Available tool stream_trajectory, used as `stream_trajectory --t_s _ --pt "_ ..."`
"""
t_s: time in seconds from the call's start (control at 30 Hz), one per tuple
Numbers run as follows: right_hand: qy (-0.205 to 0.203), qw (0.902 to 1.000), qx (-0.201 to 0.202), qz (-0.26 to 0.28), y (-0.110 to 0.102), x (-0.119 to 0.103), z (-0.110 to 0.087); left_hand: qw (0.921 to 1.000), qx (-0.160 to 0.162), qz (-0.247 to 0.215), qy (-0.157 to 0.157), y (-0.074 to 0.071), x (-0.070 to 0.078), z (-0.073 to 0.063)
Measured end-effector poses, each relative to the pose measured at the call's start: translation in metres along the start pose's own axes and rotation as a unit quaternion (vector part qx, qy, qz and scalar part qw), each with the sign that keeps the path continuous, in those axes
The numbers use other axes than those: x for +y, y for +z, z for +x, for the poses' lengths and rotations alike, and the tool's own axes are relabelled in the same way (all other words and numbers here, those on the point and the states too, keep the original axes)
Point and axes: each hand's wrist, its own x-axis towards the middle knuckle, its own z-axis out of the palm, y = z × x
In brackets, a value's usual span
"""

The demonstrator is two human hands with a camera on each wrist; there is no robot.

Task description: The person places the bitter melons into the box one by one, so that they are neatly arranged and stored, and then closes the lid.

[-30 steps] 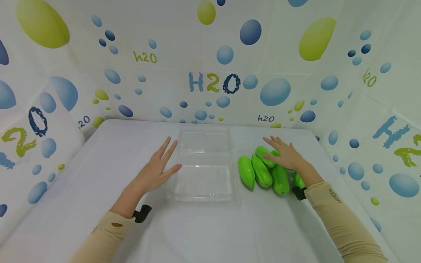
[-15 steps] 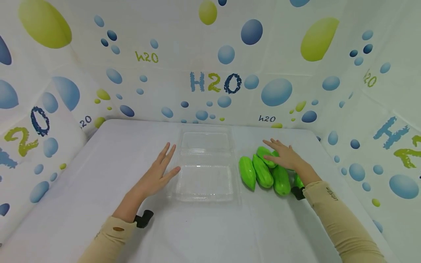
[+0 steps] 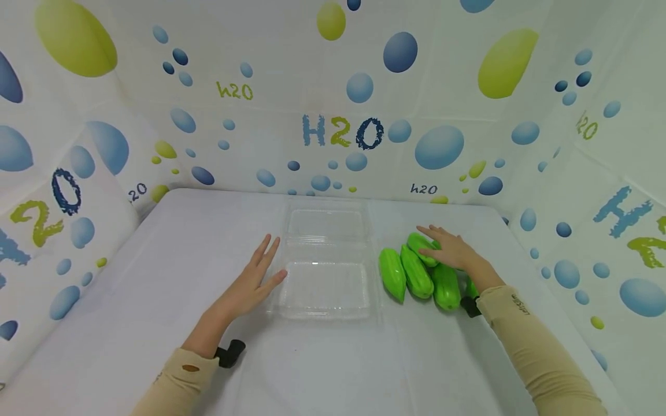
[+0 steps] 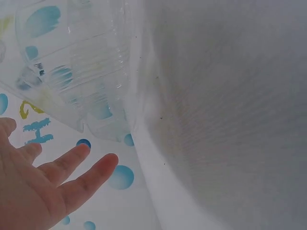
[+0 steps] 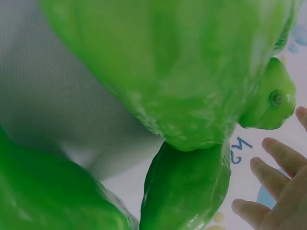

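Observation:
A clear plastic clamshell container lies spread on the white table, its two halves one behind the other. To its left is my left hand, fingers extended and spread, holding nothing. In the left wrist view the container appears beyond the fingertips. Several glossy green, cucumber-like vegetables lie in a cluster right of the container. Above the back of that cluster my right hand hovers with straight fingers, partly hiding some of them. In the right wrist view one vegetable looms close, and the fingers grip nothing.
A white cloth covers the table. Behind and on both sides stand white curtain walls printed with blue and green bubbles and "H2O". Each wrist carries a small black camera.
The left hand has come slightly back toward the person and down. The right hand has dropped a little over the vegetables. Container and vegetables stay where they were.

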Motion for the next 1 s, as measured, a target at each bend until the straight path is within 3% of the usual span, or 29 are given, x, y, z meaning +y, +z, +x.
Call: stream_trajectory --t_s 0.37,1.0 --pt "0.003 1.0 -0.008 0.001 0.007 0.006 0.007 0.9995 -0.002 -0.03 -0.004 0.009 -0.007 -0.002" --pt "0.024 0.9991 -0.034 0.006 0.009 0.005 0.006 0.9947 -0.039 -0.094 -0.017 0.015 -0.007 -0.004"
